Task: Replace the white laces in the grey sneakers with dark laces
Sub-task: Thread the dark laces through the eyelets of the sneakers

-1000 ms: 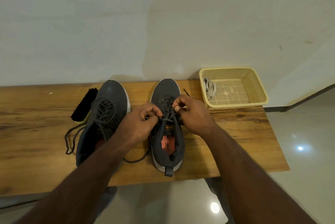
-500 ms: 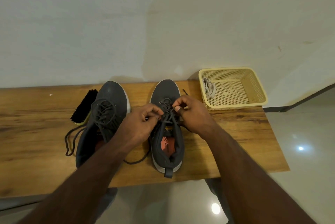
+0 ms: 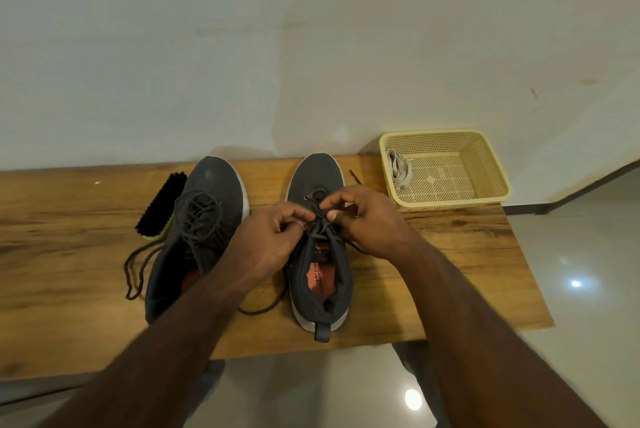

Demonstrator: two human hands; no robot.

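1. A yellow basket at the table's right end holds the bundled white laces.
2. My left hand and right hand each pinch the dark lace over the right sneaker, hiding its eyelets.
3. My left forearm covers the left sneaker's heel.

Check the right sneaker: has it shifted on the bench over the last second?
No. The right sneaker keeps its place: toe as close to the basket, heel as near the bench front edge as before.
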